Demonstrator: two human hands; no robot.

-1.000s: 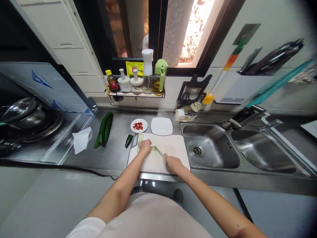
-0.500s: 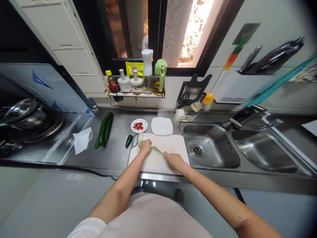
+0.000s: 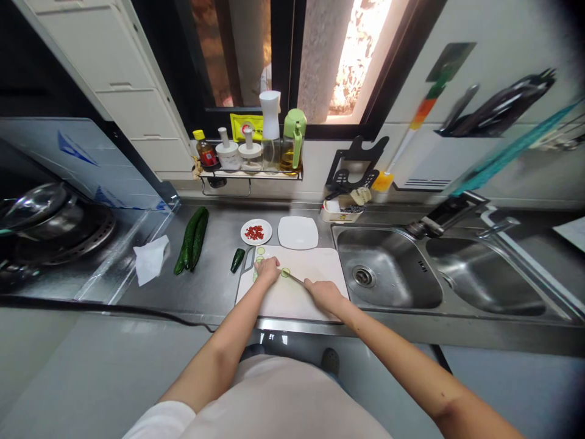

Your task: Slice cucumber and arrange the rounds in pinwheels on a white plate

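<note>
My left hand (image 3: 269, 269) is closed, fingers curled down over cucumber on the white cutting board (image 3: 292, 305); the hand mostly hides that piece. Pale cucumber slices (image 3: 261, 250) lie by its fingertips. In my right hand (image 3: 324, 295) is the handle of a knife (image 3: 296, 280), its blade pointing left toward my left hand. A round cucumber slice (image 3: 286, 272) is at the blade, near the tip; whether it sticks to the blade I cannot tell. A short dark-green cucumber end (image 3: 237, 260) lies left of the board.
Whole cucumbers (image 3: 191, 241) lie farther left near a crumpled white tissue (image 3: 151, 259). Behind the board stand a small plate of chopped red pieces (image 3: 245, 239) and a square white plate (image 3: 298, 233). A double sink (image 3: 388, 268) is at the right, a condiment rack (image 3: 251, 175) above.
The knife blade has turned slightly beside the slice. Both hands stay in nearly the same places, and the whole view has shifted a little.
</note>
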